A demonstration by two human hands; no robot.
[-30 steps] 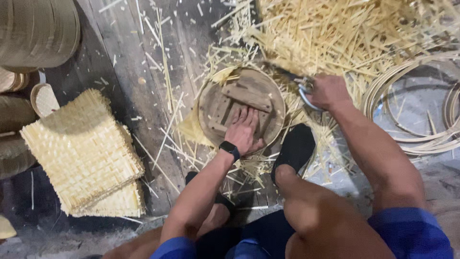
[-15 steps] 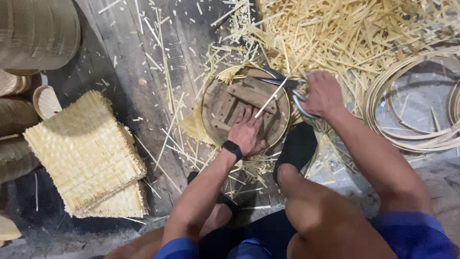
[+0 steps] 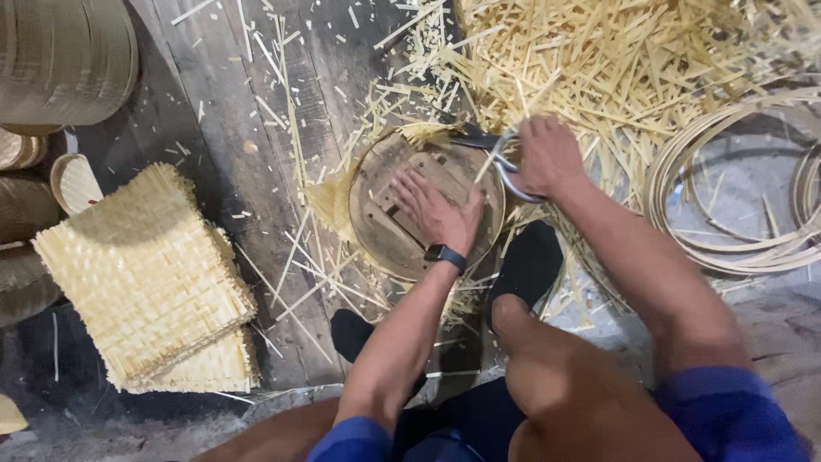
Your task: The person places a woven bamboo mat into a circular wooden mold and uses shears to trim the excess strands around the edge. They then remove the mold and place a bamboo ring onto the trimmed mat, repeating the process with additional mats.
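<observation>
My left hand [image 3: 436, 210] lies flat with spread fingers on a round wooden form [image 3: 380, 222] that sits on a woven bamboo mat, pressing it down. A black watch is on that wrist. My right hand [image 3: 547, 158] grips the metal handles of large shears [image 3: 492, 150] at the form's upper right rim, the blades lying along the mat's edge there. Yellow woven mat [image 3: 329, 201] sticks out from under the form on its left side. Cut strips lie all around the form.
A stack of square woven bamboo mats [image 3: 141, 274] lies at the left. Round woven baskets [image 3: 64, 56] are piled at the far left. A heap of bamboo offcuts [image 3: 616, 60] fills the top right, with bamboo hoops [image 3: 727, 188] to the right. My legs and dark shoes [image 3: 530, 261] are below.
The view has shifted a little. My right hand with the shears has moved along the form's upper right rim, and more of the mat's edge is trimmed. My left hand stays on the form.
</observation>
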